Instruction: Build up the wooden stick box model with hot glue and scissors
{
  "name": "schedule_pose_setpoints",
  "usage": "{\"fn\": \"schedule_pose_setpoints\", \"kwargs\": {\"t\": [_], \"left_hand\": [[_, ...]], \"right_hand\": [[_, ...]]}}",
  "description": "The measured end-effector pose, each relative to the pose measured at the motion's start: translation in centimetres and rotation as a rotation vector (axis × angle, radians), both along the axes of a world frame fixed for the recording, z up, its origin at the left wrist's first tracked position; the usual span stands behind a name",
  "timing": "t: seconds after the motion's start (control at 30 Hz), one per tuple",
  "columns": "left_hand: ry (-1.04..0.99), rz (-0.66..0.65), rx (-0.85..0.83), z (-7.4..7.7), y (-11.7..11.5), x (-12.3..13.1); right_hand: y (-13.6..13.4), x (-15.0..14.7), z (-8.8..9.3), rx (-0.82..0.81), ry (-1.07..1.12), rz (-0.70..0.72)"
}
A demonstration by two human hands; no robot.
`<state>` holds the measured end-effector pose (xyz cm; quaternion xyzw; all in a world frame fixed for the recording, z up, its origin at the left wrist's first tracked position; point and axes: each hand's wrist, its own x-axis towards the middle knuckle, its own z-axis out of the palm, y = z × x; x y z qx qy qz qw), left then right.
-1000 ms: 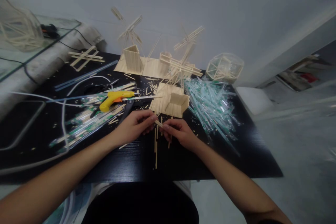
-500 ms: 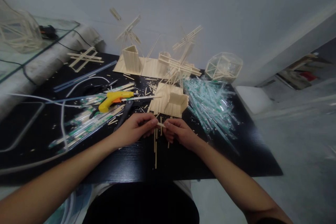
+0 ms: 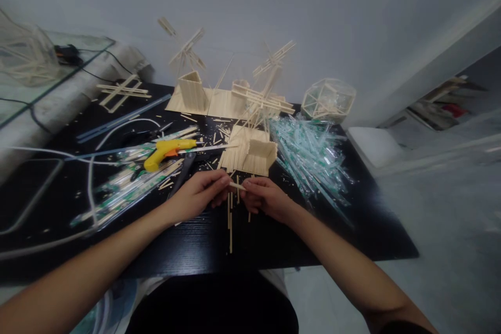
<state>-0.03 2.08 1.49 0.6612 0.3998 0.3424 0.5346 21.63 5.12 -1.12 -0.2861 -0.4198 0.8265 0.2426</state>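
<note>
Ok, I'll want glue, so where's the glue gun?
Head view: the yellow glue gun lies on the black table, just beyond the left hand, left of the stick box.

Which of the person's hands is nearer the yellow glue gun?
Left. The left hand sits just right of the glue gun; the right hand, sharing a small stick with it, is farther right.

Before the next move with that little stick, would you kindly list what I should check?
1. Grip on the short wooden stick: ok, fingers of the left hand and right hand pinch it.
2. Stick uncracked: cannot tell.
3. The yellow glue gun lies close beyond the left hand: ok.
4. Glue gun hot: cannot tell.
5. The black table is clear under the hands: not ok, loose sticks lie there.
</note>
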Motion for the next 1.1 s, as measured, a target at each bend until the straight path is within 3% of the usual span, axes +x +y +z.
{"fn": "schedule_pose_setpoints", "kwargs": {"t": [0.33, 0.53, 0.67, 0.8, 0.93, 1.1], "left_hand": [[0.084, 0.054, 0.076, -0.1, 0.0, -0.2], [0.185, 0.087, 0.163, -0.2, 0.0, -0.2], [0.362, 0.186, 0.369, -0.5, 0.3, -0.5], [0.563, 0.368, 0.510, -0.4, 0.7, -1.2], [0.715, 0.468, 0.508, -0.3, 1.2, -1.9], [0.758, 0.433, 0.462, -0.8, 1.6, -2.0]], "right_hand": [[-0.1, 0.2, -0.3, 0.155, -0.047, 0.064], [-0.2, 0.2, -0.2, 0.129, -0.074, 0.051], [-0.1, 0.1, -0.2, 0.108, -0.074, 0.004], [0.0, 0.1, -0.2, 0.077, -0.057, -0.059], [0.1, 0.0, -0.2, 0.048, -0.056, -0.097], [0.2, 0.0, -0.2, 0.039, -0.043, -0.138]]}}
